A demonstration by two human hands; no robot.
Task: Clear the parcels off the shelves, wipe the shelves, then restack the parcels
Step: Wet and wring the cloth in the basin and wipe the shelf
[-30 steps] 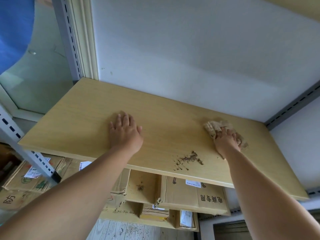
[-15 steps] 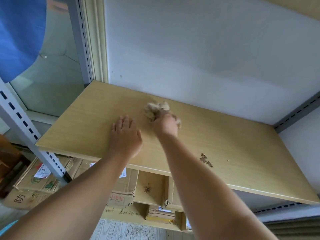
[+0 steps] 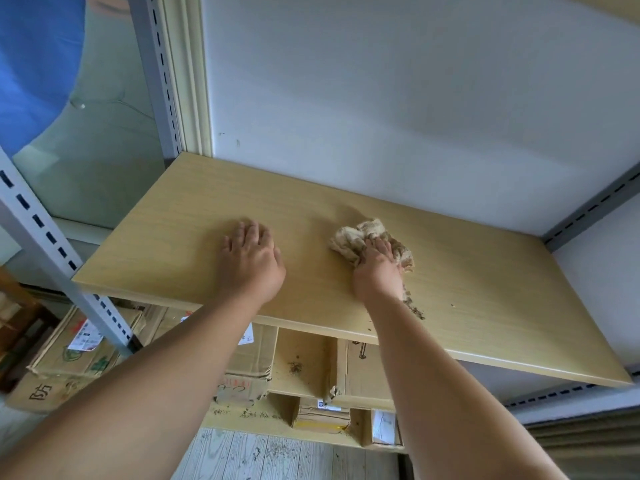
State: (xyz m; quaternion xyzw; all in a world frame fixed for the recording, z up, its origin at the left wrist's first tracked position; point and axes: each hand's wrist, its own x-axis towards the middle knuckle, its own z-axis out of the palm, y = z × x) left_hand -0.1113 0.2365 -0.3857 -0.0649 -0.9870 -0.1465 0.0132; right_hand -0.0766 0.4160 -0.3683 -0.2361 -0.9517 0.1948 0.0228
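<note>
Wooden shelf, right hand gripping rag

A plain white wall fills the view from twelve to three o'clock. At eleven o'clock a cream window frame borders a pane of glass, with blue fabric hanging at ten. At six o'clock lies a pale wood-plank floor, speckled with debris. Soft daylight falls evenly.
</note>
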